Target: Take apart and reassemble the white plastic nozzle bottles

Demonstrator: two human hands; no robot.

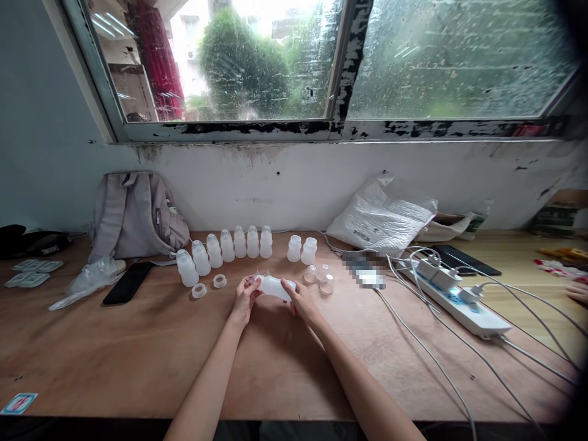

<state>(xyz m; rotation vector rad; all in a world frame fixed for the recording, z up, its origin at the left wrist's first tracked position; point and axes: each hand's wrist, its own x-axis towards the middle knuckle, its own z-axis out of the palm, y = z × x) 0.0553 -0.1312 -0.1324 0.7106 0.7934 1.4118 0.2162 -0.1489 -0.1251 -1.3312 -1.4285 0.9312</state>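
A frosted white baby bottle (274, 287) lies sideways between my two hands, just above the table. My left hand (245, 298) is closed at its left end, where small clear parts show near the fingertips; I cannot make out whether they are attached. Around the right end my right hand (299, 299) is wrapped. Beyond them, several capped bottles (227, 246) stand in a curved row. Two uncapped bottles (309, 251) stand to the right of that row. Two white collar rings (199, 291) rest on the left, and several clear caps (326, 286) sit beside my right hand.
At the back left are a grey backpack (133, 214), a black phone (127, 283) and a plastic bag (94, 278). A silver plastic package (383, 214) leans against the wall. A power strip (463, 309) with trailing cables occupies the right. Another person's hand (577, 293) shows at the right edge.
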